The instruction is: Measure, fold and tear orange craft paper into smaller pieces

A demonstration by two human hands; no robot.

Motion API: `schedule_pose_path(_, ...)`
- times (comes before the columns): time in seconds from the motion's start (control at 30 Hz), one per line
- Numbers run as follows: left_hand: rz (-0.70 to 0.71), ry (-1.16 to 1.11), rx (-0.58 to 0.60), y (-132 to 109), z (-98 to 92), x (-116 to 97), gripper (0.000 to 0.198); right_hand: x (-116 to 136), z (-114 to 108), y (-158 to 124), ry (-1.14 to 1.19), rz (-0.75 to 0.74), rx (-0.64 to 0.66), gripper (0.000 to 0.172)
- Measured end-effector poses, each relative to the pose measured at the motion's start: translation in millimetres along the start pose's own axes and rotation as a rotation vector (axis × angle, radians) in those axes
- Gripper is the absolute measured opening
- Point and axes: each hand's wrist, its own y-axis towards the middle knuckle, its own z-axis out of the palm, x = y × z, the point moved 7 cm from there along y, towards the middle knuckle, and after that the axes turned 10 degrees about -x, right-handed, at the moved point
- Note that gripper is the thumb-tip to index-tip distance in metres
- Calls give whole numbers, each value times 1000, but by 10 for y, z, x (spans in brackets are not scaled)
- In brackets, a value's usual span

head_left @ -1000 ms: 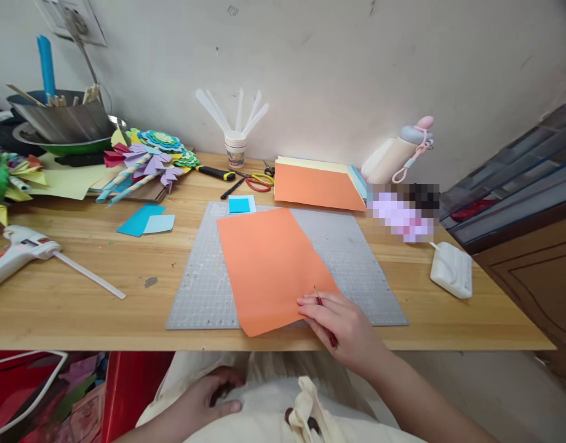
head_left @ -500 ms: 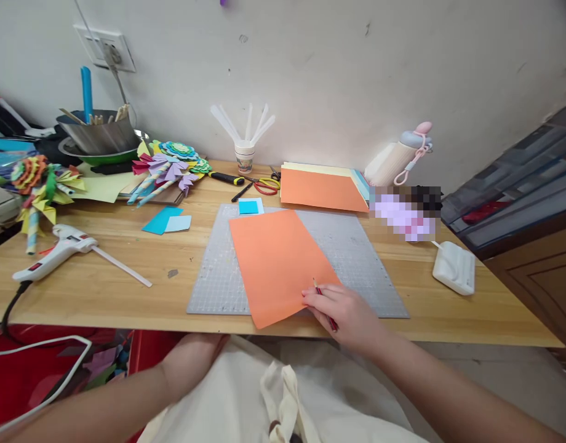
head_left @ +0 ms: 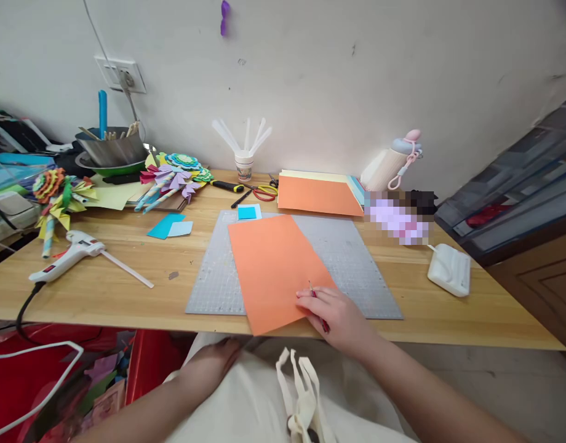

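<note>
An orange paper sheet (head_left: 271, 266) lies slanted on a grey cutting mat (head_left: 352, 258) in the middle of the wooden table. My right hand (head_left: 333, 315) rests on the sheet's near right corner, fingers closed round a thin red pencil (head_left: 318, 304) whose tip points up over the paper. Below the table edge, my left hand (head_left: 213, 362) lies on the cream cloth over my lap, its fingers partly hidden under the tabletop.
A white glue gun (head_left: 66, 253) with its stick lies at the left. Paper flowers (head_left: 172, 172), blue paper scraps (head_left: 168, 226), scissors (head_left: 264, 192), a paper cup (head_left: 244, 165), a stack of coloured paper (head_left: 317, 189) and a white box (head_left: 449, 269) surround the mat. Red bins (head_left: 149, 363) stand below.
The view has shifted left and up, showing more of the table's left side. My right hand stays on the paper's corner with the pencil. My left hand slid toward the table edge.
</note>
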Motion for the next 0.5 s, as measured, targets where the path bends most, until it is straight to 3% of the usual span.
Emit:
schedule_pose_path(0.07,60,26,1,-189,-143,81,24,-42,-5,-19,14,-2,16,37)
schedule_pose_path(0.13,126,45,-80,-296,-285,29,22,-103,-37,-44,12,-11,13,44)
schedule_pose_path(0.27,408,204,-608,-271,-680,-548,19,-209,-175,-80,-37,-23,-103,38)
schedule_pose_path(0.33,497,284,-700,-143,-760,-839,27,-188,-232,-69,-46,-42,-146,31)
schedule_pose_path(0.4,496,259,-659,51,-831,-986,16,-122,-275,-37,-53,-65,-149,27)
schedule_pose_path(0.5,296,92,-512,370,-993,-893,18,-37,-423,14,-135,-73,-221,26)
